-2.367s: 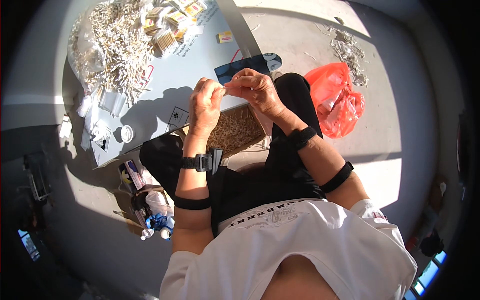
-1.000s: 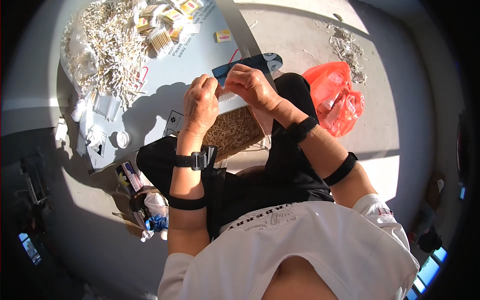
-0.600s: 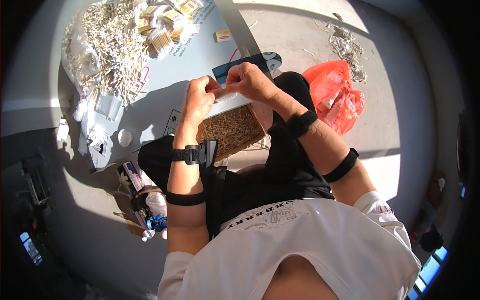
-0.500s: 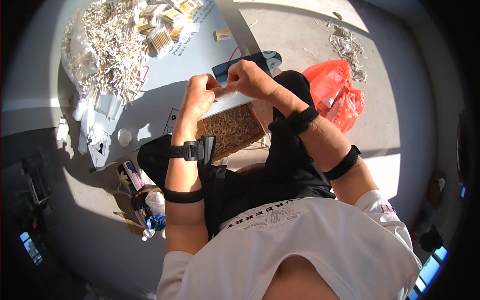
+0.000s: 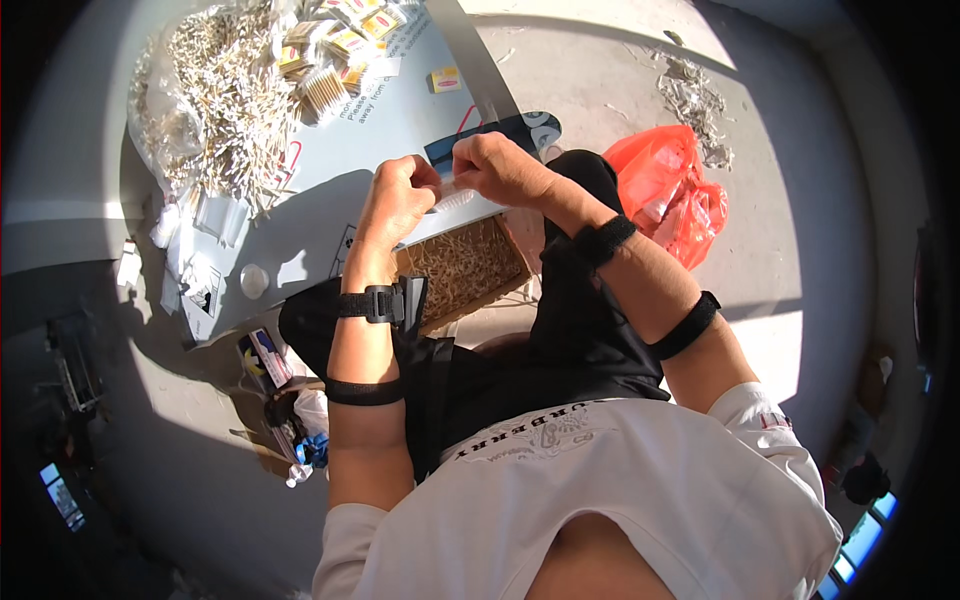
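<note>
Both left hand [image 5: 398, 202] and right hand [image 5: 502, 172] pinch clear plastic bag [image 5: 455, 201]; probably light, limp, slippery, easily torn; best held by edges, fingertips only.

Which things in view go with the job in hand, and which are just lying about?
Likely in use:
clear plastic piece, between the left hand and the right hand
loose cotton swabs
packed swab bundles
open box of thin sticks
clear sleeves

Likely just lying about:
red plastic bag
pale scraps
white plastic bag
</note>
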`<state>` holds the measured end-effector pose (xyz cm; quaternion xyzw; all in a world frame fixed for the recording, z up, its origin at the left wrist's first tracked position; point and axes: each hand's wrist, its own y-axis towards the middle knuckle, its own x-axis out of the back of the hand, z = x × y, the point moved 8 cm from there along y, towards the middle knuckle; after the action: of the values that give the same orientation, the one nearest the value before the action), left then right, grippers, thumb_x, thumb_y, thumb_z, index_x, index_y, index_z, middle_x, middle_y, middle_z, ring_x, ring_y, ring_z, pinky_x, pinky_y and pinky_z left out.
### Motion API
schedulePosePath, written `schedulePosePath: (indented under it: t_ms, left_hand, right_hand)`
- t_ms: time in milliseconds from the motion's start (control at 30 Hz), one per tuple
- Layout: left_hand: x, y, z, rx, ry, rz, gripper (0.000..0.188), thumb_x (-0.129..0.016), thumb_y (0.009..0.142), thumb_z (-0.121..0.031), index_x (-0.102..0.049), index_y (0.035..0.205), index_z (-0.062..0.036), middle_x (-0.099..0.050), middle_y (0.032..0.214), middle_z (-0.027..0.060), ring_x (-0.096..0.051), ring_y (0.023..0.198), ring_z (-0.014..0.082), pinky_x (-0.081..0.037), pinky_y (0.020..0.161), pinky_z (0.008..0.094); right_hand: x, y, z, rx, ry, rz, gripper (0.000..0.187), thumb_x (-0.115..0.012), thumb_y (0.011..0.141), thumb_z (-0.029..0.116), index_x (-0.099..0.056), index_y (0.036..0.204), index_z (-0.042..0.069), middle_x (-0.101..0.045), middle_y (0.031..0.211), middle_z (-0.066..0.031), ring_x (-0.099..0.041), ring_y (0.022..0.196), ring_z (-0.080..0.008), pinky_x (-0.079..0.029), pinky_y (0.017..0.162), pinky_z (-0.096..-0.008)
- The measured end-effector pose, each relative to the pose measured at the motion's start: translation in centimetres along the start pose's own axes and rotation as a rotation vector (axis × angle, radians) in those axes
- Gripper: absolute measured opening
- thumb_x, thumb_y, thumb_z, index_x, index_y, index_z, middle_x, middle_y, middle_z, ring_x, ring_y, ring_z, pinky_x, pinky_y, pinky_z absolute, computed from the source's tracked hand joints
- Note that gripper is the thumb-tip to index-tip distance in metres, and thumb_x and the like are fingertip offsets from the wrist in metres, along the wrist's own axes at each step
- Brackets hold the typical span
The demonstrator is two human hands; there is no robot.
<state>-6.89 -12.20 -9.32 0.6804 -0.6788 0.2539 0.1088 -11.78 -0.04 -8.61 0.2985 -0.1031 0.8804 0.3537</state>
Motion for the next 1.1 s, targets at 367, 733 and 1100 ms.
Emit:
schedulePosePath:
  t_ms: [367,733,1100]
  left_hand:
    - [-0.2,-1.2,-0.9,-0.256,-0.098,-0.092,0.018,-0.055,0.074,0.011,-0.064,0.088,0.0049,-0.064,0.086,0.0117,-0.064,0.073,0.0200,-0.051,0.067,0.0304]
    - [-0.2,-2.4,-3.3,-0.498,0.218,-0.211,0.016,-0.061,0.073,0.011,-0.065,0.085,0.0019,-0.061,0.081,0.0125,-0.064,0.073,0.0270,-0.052,0.064,0.0339]
    - [-0.3,-2.7,-2.5,-0.348,0.101,-0.181,0.019,-0.073,0.070,0.008,-0.065,0.086,0.0022,-0.060,0.081,0.0055,-0.061,0.069,0.0150,-0.049,0.059,0.0299]
  right_hand:
    - [1.0,-1.6,1.7,0.259,-0.033,-0.118,0.008,-0.067,0.079,0.010,-0.067,0.087,0.006,-0.059,0.082,-0.0090,-0.063,0.080,-0.0289,-0.050,0.067,-0.0373]
    - [1.0,-2.4,3.1,0.436,-0.132,-0.205,0.005,-0.070,0.075,0.009,-0.067,0.079,0.008,-0.059,0.081,-0.0072,-0.063,0.077,-0.0289,-0.052,0.065,-0.0357]
    - [0.9,-2.4,2.2,0.333,-0.005,-0.131,0.013,-0.071,0.079,0.009,-0.069,0.092,0.006,-0.059,0.082,-0.0088,-0.063,0.078,-0.0273,-0.050,0.067,-0.0334]
